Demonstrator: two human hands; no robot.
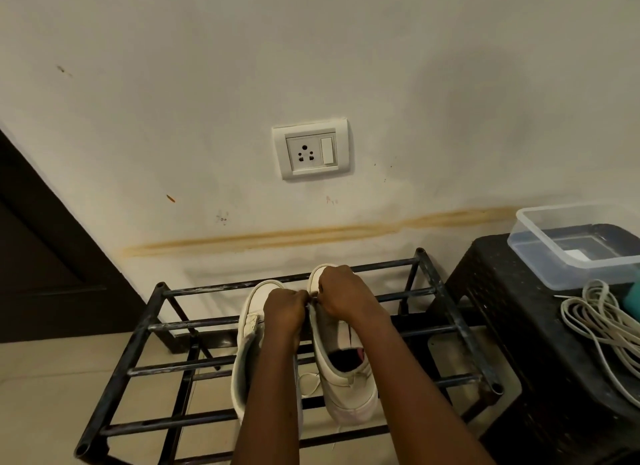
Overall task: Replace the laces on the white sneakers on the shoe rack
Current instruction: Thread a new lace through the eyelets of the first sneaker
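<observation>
**Item: white sneakers on shoe rack, lacing in hand at the right shoe**

Nearest, a loose lace point(309, 383) lies between the pair. The right sneaker point(346, 385) and left sneaker point(251, 322) rest toes to the wall across the open bars of the black shoe rack point(173, 367). The left hand point(285, 309) and right hand point(343, 293) are both curled and meet knuckle to knuckle, pinching at the right sneaker's inner front edge; whether a lace tip is between the fingers is hidden. To the right stands a dark stool point(519, 291) bearing a coil of spare laces point(602, 322) and a clear tub point(554, 270). Beyond is a wall socket point(311, 149).

Risks, as judged: a hard tug could tilt the shoe between the bars, slack lace could drop through the gaps, and a skipped eyelet would leave uneven ends.
</observation>
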